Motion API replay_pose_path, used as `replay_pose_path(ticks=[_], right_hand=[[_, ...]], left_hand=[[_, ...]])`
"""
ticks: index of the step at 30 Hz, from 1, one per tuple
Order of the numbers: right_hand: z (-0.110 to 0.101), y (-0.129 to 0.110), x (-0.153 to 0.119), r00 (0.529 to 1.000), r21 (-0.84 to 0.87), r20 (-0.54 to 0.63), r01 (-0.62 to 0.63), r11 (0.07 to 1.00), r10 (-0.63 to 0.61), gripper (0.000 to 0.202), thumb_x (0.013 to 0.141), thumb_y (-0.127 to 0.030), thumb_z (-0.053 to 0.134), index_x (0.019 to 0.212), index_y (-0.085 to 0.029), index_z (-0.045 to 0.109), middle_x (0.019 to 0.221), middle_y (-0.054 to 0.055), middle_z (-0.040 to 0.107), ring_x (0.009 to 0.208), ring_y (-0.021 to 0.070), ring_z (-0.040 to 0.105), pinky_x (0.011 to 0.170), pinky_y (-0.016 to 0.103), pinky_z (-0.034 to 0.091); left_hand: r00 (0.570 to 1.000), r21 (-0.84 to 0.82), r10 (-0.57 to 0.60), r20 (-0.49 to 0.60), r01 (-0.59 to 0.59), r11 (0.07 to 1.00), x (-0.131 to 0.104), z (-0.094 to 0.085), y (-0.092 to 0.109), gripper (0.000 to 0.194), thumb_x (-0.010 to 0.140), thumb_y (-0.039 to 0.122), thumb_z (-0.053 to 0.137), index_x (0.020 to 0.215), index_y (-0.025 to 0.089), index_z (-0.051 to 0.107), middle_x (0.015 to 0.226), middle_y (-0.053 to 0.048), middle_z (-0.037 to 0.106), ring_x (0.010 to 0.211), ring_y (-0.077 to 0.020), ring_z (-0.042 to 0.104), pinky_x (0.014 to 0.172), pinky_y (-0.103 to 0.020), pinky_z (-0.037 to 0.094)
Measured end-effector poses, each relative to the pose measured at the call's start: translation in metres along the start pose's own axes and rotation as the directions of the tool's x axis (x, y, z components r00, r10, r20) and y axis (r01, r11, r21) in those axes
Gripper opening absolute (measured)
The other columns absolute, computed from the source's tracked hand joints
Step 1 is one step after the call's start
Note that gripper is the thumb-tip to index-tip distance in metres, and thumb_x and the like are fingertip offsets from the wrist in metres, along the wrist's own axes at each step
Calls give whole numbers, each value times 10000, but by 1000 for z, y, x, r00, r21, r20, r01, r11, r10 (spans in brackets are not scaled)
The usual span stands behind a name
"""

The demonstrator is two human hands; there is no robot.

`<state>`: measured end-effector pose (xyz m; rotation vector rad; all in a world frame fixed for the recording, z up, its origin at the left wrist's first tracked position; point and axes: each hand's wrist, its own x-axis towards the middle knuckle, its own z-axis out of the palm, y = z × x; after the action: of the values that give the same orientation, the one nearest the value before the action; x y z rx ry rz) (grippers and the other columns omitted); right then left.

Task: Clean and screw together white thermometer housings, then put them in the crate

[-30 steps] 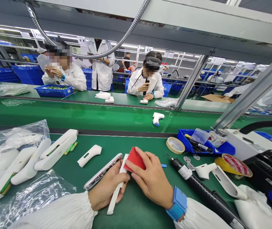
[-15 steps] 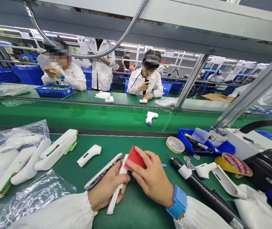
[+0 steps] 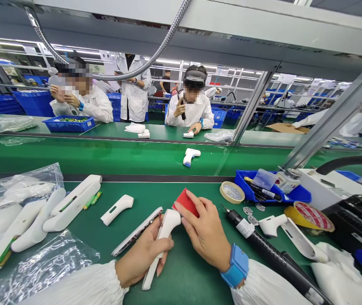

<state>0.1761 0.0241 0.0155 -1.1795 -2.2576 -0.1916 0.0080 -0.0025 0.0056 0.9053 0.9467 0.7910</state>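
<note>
My left hand [image 3: 144, 256] is closed around a white curved plastic housing [image 3: 169, 221], its wide end pointing up and away from me. Beside the same hand, a long housing half with electronics inside [image 3: 134, 233] lies tilted, with thin red wires near my fingers. My right hand [image 3: 206, 237], with a blue band on the wrist, grips a flat red pad [image 3: 185, 201] between thumb and fingers. The pad is just beyond the housing's upper end; my right fingertips are close to that end, and I cannot tell whether they touch it.
Left are white housings [image 3: 73, 203] and clear plastic bags [image 3: 50, 271]; a loose shell [image 3: 117, 209] lies ahead. Right are an electric screwdriver [image 3: 257, 241], a tape roll [image 3: 232, 192] and a blue bin [image 3: 301, 197]. A thermometer gun [image 3: 191, 156] sits on the green belt [image 3: 120, 154]; co-workers sit beyond.
The red pad has moved up off the housing, and the housing has turned so its broad end shows. On the belt, the thermometer gun has shifted left. The co-worker opposite has raised a hand.
</note>
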Motion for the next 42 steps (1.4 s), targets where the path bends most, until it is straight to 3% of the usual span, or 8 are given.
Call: replay_pose_path(ticks=[3,8,11,13,19,28,42], right_hand=[[-1,-1,-1,1000,19,-21,-7,1000,8,374,853,-212,422,1201,-318,510,1344,78,362,1000,261,408,796,449,409],[-3,1,-2,971,209,-75,-207,956,227,368,856,-272,455,1223,-261,481,1338,83,356,1108,256,405,889,458,410],[-3,-4,-4,956,314,-62,-255,915,288,404,835,-303,496,1237,-286,459,1355,72,323,1168,255,403,912,435,422],[-3,-10,-5,958,332,-52,-251,909,283,409,825,-312,512,1231,-297,469,1366,71,309,1158,256,429,898,416,441],[0,-27,-4,977,258,-75,-174,950,200,362,849,-270,470,1206,-323,501,1336,71,356,1111,249,446,879,436,439],[7,-27,-3,981,196,-81,-157,968,176,376,861,-228,427,1224,-298,490,1315,91,349,1068,240,433,866,429,430],[15,-22,-3,981,152,-105,-148,977,165,374,863,-231,426,1227,-287,492,1303,91,378,1036,241,424,838,434,443]], left_hand=[[999,30,37,-3,-37,999,1,-2,-3,382,718,170,516,1063,219,357,579,95,429,353,-47,343,295,-146,334],[992,137,119,-45,-112,984,-5,1,-1,421,764,238,538,1136,192,347,631,65,443,462,-69,406,422,-185,411],[984,160,159,-80,-145,976,-10,5,2,498,768,332,559,1185,176,337,691,30,488,568,-100,473,555,-229,459],[980,177,179,-86,-161,971,-11,7,0,546,775,390,546,1219,168,317,691,16,510,594,-116,494,590,-245,462],[968,238,224,-116,-192,952,-10,8,-12,627,806,406,500,1293,189,169,672,31,491,509,-95,441,496,-228,436],[977,231,181,-115,-150,961,-8,8,-12,663,823,383,473,1319,186,78,594,57,477,457,-93,444,471,-227,425],[985,110,152,-81,-143,984,-5,9,-13,589,824,356,476,1299,213,158,579,68,492,421,-81,451,454,-213,424]])
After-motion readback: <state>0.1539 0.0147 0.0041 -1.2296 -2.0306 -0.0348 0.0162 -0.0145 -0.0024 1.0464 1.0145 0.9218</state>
